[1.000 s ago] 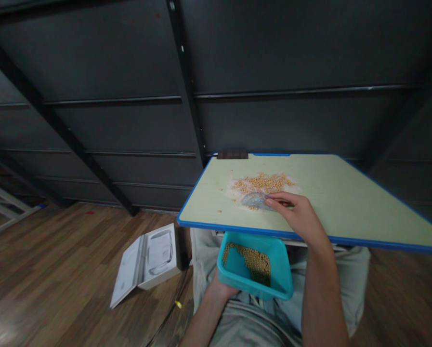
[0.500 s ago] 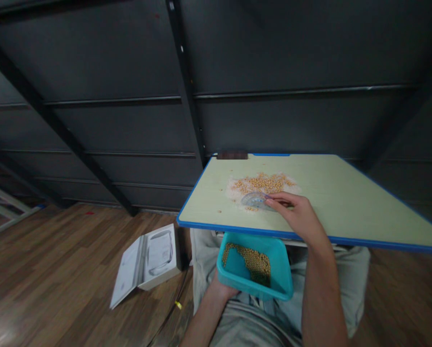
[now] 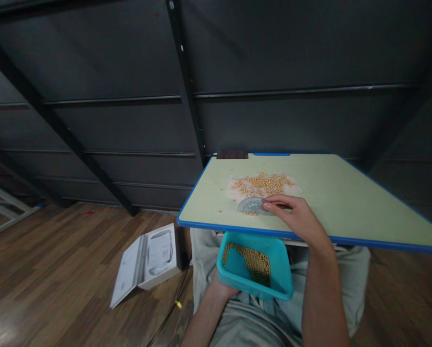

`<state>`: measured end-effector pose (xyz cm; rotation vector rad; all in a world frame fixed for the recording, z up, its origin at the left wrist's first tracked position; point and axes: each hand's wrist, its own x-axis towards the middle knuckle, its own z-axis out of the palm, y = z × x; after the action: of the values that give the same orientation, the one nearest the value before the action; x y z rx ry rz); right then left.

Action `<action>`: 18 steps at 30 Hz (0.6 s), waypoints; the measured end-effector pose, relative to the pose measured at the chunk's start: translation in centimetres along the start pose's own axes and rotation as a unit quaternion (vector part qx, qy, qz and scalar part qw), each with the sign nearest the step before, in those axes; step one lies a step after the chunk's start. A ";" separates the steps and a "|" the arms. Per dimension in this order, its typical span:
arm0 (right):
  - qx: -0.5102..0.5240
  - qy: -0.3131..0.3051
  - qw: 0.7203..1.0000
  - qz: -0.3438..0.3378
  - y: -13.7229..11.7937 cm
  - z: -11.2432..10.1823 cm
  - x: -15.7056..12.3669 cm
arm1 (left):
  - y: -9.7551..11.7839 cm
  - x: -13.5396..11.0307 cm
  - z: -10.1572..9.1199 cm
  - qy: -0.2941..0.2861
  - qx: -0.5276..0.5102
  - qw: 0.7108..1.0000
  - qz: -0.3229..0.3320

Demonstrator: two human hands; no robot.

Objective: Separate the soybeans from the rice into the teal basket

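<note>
My right hand [image 3: 295, 215] rests on the pale green table [image 3: 346, 202], fingers pinched on a clear plastic protractor [image 3: 251, 206] held upright on its edge. Just beyond it lies a pile of yellow beans mixed with white grains [image 3: 262, 184]. A few loose beans sit near the table's blue front edge. Below that edge my left hand [image 3: 221, 289] grips the bottom of a teal plastic basket [image 3: 273, 274] on my lap. The basket holds several yellow beans [image 3: 254, 262] heaped on its left side.
An open white box [image 3: 147, 260] lies on the wooden floor at the left, with a cable beside it. A dark metal wall with diagonal beams [image 3: 57, 125] stands behind the table. A white frame [image 3: 2, 202] shows at the far left.
My right hand has drawn the protractor slightly toward me and the table's front edge, and it now stands more upright. The left hand and basket have stayed in place.
</note>
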<state>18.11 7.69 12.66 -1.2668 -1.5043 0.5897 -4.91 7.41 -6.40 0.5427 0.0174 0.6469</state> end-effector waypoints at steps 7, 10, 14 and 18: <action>-0.001 -0.014 1.000 0.003 -0.4 0.1 -0.1 | -0.3 0.0 -0.8 0.026 -0.003 1.000 -0.008; -0.004 -0.019 1.000 0.000 -0.6 0.0 -0.1 | -0.5 0.1 -1.1 0.040 -0.002 0.999 -0.010; -0.002 -0.031 1.000 -0.004 -0.7 0.0 -0.2 | -0.3 -0.1 -1.3 0.048 0.012 0.999 -0.016; 0.008 -0.039 0.999 -0.001 -1.0 -0.1 -0.2 | -0.1 -0.1 -1.1 0.060 0.028 0.998 -0.021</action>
<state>17.73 7.15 13.43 -1.2412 -1.5613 0.6547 -5.18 7.79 -7.42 0.5554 0.1599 0.6397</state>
